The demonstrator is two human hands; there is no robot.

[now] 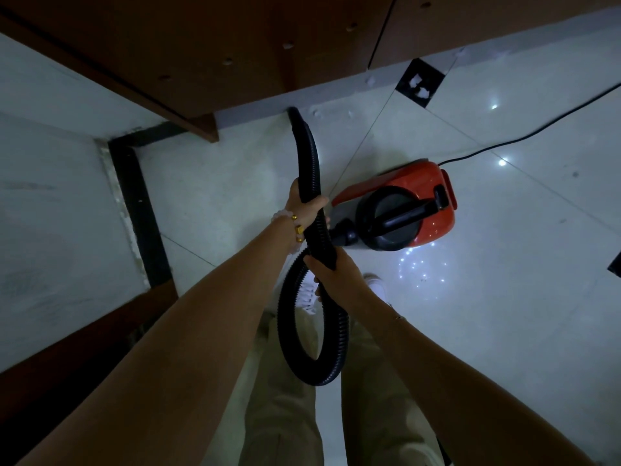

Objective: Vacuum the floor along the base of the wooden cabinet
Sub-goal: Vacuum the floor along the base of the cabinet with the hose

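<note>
Hose [311, 153]: long axis runs up-frame from the hands; tip at the wooden cabinet [208, 52] base, upper centre.
Left hand [307, 205]: wrapped round hose, nearer the tip.
Right hand [331, 272]: gripping hose lower down.
Scraps [418, 85]: up-right of tip.

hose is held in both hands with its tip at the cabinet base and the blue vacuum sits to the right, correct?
Not quite: the vacuum is red and black, not blue, as the head view shows. The rest holds: left hand and right hand grip the hose, tip at the cabinet base.
</note>
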